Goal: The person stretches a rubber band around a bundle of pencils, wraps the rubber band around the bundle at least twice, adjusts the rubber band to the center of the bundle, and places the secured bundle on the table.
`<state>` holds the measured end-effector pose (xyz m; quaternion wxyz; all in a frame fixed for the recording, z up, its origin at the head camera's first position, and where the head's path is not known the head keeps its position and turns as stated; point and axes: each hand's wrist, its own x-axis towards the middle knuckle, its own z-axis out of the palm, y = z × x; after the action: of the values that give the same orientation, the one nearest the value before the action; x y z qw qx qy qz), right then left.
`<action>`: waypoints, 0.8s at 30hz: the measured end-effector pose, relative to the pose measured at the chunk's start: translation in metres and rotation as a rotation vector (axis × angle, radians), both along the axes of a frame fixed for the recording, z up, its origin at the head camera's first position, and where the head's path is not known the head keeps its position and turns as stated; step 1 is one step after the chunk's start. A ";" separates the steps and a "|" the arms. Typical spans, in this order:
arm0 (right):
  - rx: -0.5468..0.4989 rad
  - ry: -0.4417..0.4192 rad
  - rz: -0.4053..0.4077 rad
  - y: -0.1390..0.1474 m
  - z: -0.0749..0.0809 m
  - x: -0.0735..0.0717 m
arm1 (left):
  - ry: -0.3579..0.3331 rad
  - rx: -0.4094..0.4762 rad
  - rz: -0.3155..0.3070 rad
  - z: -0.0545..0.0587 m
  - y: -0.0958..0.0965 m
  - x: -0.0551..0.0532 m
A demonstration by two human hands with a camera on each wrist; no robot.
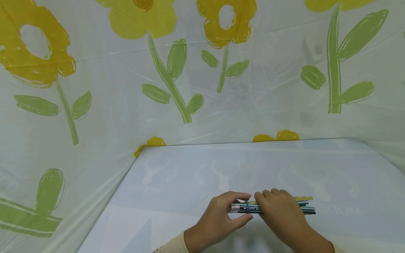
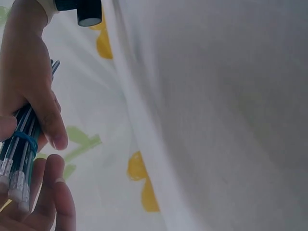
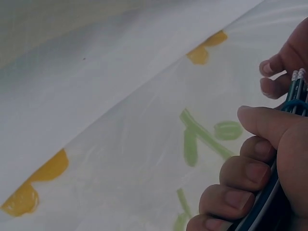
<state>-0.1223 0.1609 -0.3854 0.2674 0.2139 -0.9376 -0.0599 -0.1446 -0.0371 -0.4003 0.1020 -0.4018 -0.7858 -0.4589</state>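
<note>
My right hand (image 1: 283,216) grips a bundle of pencils (image 1: 238,208) around its middle, holding it level above the table. The pencils have dark, teal, light blue and yellow bodies, and pale eraser ends (image 2: 16,187) show in the left wrist view. A blue rubber band (image 2: 25,139) circles the bundle near those ends. My left hand (image 1: 216,214) is at the eraser end, thumb and fingers spread apart around it. In the right wrist view, the fingers of the right hand (image 3: 236,197) curl round the pencils, hiding their middle part.
The table (image 1: 177,175) has a pale cover with faint deer-head prints. Behind it and on the left hangs a white curtain (image 1: 104,77) with yellow flowers and green stems, meeting the table's far edge.
</note>
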 end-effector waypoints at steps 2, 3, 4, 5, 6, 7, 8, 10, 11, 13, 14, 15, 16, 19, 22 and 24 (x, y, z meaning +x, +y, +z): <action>-0.007 0.002 -0.002 0.002 0.000 -0.002 | -0.002 -0.003 0.031 0.000 -0.001 -0.001; -0.015 0.005 -0.001 0.003 0.000 -0.003 | -0.007 -0.001 0.044 0.000 -0.001 -0.002; -0.020 0.006 -0.001 0.004 0.000 -0.003 | -0.026 0.006 0.054 0.000 -0.001 -0.002; -0.025 0.005 -0.003 0.004 0.001 -0.004 | -0.025 0.005 0.066 0.000 -0.001 -0.002; -0.028 0.004 -0.005 0.005 0.001 -0.004 | -0.027 0.004 0.077 0.000 -0.001 -0.002; -0.031 0.000 -0.008 0.005 0.001 -0.005 | -0.042 0.012 0.080 0.000 -0.001 -0.003; -0.032 -0.005 -0.010 0.005 0.001 -0.005 | -0.055 0.020 0.075 0.000 -0.001 -0.003; -0.028 -0.015 -0.010 0.004 0.001 -0.004 | -0.082 0.037 0.053 0.000 -0.001 -0.002; -0.026 -0.018 -0.010 0.004 0.001 -0.004 | -0.088 0.045 0.041 -0.001 -0.001 -0.002; -0.020 -0.022 -0.010 0.003 0.000 -0.003 | -0.099 0.058 0.022 -0.002 0.000 -0.002; -0.017 -0.021 -0.010 0.002 0.000 -0.002 | -0.106 0.065 0.013 -0.002 0.000 -0.002; -0.017 -0.019 -0.010 0.002 0.000 -0.002 | -0.111 0.071 0.009 -0.002 0.000 -0.001; -0.018 -0.015 -0.010 0.002 -0.001 -0.002 | -0.112 0.075 0.008 -0.002 0.000 -0.001; -0.021 -0.007 -0.005 0.000 -0.001 -0.001 | -0.122 0.079 0.000 -0.002 0.001 -0.001; -0.019 -0.010 0.004 -0.001 -0.001 0.000 | -0.119 0.070 -0.020 -0.002 0.001 0.000; -0.016 -0.020 0.004 -0.002 -0.001 0.001 | -0.108 0.064 -0.026 -0.002 0.002 0.001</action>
<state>-0.1217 0.1584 -0.3866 0.2599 0.2144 -0.9402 -0.0498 -0.1438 -0.0353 -0.4027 0.0664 -0.3831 -0.7699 -0.5061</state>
